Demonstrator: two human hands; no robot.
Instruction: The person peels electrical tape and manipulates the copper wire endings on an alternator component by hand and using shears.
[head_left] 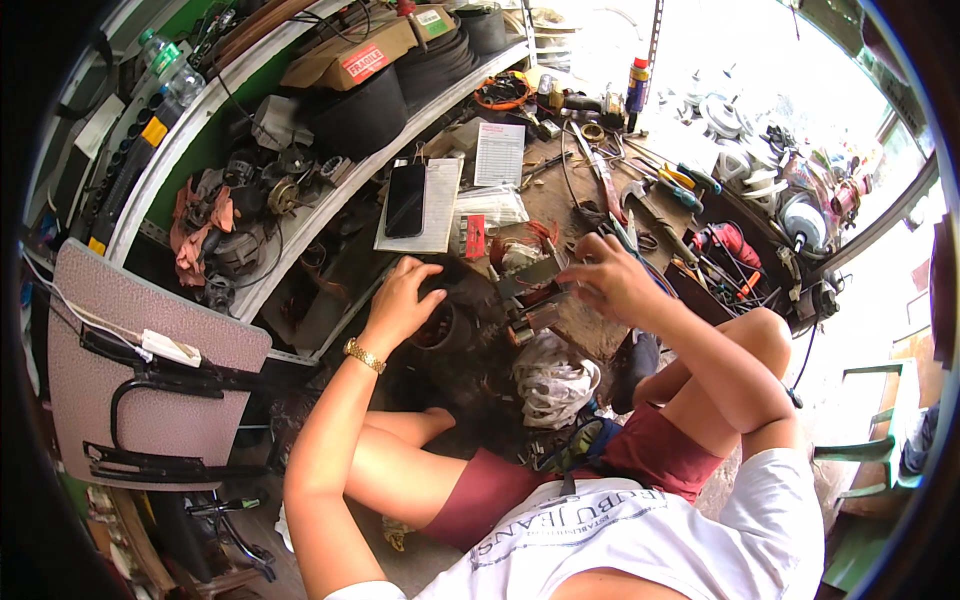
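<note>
My left hand (402, 300) is raised above the dark floor left of the bench, fingers curved and a gap between thumb and forefinger, holding nothing I can see. My right hand (612, 284) is bent over the right side of a boxy grey metal piece (535, 279) at the bench's near edge. Its fingers look apart, the tips close to the piece; whether they touch it is hard to tell. A copper-coloured part (540, 316) shows on the near side of the piece. Thin red wires (537, 238) lie tangled just behind it.
A phone (405, 201) rests on papers (443, 205) beside a red card (473, 236). Pliers (676, 177), a hammer (655, 212) and a spray can (637, 88) crowd the bench's right. White rags (555, 380) hang below; a shelf (335, 195) with motor parts runs along the left.
</note>
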